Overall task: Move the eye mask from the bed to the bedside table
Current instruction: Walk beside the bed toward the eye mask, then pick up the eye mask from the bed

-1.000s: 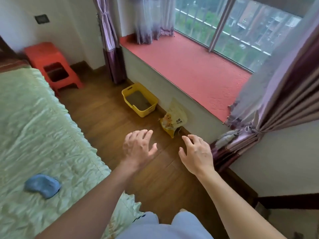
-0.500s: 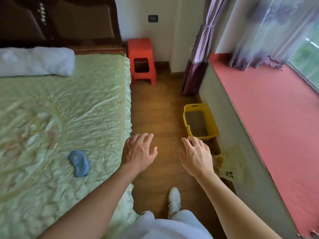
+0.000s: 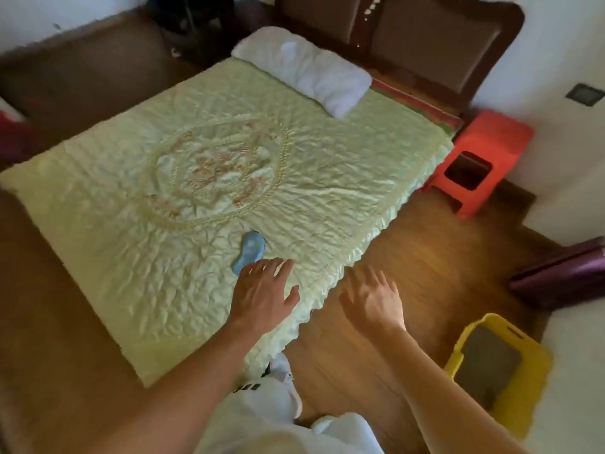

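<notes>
A small blue eye mask lies flat on the pale green quilted bed cover, near the bed's right edge. My left hand hovers over the cover just below the mask, fingers spread, its fingertips close to the mask's lower end and hiding a bit of it. My right hand is open too, held over the wooden floor to the right of the bed edge. Neither hand holds anything. A red plastic stool stands beside the head of the bed, at the wall.
A white pillow lies at the dark wooden headboard. A yellow bin sits on the floor at lower right, a purple curtain hangs beyond it. Wooden floor runs between bed and wall. My knees show at the bottom.
The view has swung left from the window and floor onto the bed. The eye mask is now just ahead of my left hand. Both hands stay open and empty.
</notes>
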A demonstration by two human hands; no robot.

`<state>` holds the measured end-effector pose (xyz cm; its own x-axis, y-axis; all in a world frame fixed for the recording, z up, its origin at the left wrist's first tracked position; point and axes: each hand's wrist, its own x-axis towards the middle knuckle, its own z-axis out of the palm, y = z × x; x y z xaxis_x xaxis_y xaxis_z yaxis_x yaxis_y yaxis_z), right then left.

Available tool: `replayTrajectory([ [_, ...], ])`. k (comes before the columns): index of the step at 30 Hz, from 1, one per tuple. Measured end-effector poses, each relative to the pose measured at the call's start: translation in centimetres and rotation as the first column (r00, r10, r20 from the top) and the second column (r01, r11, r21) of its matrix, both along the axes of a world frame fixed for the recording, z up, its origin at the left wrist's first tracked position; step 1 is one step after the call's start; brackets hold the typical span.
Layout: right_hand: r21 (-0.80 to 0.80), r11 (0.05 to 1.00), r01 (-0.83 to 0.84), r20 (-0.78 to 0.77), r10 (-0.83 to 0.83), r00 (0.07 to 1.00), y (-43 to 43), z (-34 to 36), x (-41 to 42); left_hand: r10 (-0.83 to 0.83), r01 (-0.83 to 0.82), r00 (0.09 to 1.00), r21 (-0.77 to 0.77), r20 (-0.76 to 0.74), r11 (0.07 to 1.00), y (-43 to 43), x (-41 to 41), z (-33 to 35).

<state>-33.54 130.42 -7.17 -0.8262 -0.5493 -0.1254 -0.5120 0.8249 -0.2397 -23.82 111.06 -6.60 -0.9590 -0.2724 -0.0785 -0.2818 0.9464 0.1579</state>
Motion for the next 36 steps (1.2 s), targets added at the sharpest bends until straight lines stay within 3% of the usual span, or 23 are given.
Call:
replayTrajectory([
  [9,0.013,0.945,-0.327,-0.024,0.327,0.945,-15.3,-2.1,-6.6,0.326,-0.327,0.945,0.047,0.021,0.944,-11.2,-0.2,-3.1],
  [17,0.013,0.847,-0.531,0.011,0.531,0.847,-25.1,-6.8,-10.2,0.445,-0.452,0.891,0.083,0.087,0.888,-18.9,-1.3,-6.5],
  [28,0.055,0.642,-0.764,0.238,0.735,0.635,-32.9,-26.5,-11.4,0.555,-0.59,0.801,0.139,0.223,0.796,-20.1,-1.0,-22.6],
  [36,0.194,0.504,-0.842,0.206,0.818,0.537,-35.0,-38.5,-10.6,0.566,-0.616,0.781,0.176,0.262,0.768,-19.9,-1.7,-32.1],
])
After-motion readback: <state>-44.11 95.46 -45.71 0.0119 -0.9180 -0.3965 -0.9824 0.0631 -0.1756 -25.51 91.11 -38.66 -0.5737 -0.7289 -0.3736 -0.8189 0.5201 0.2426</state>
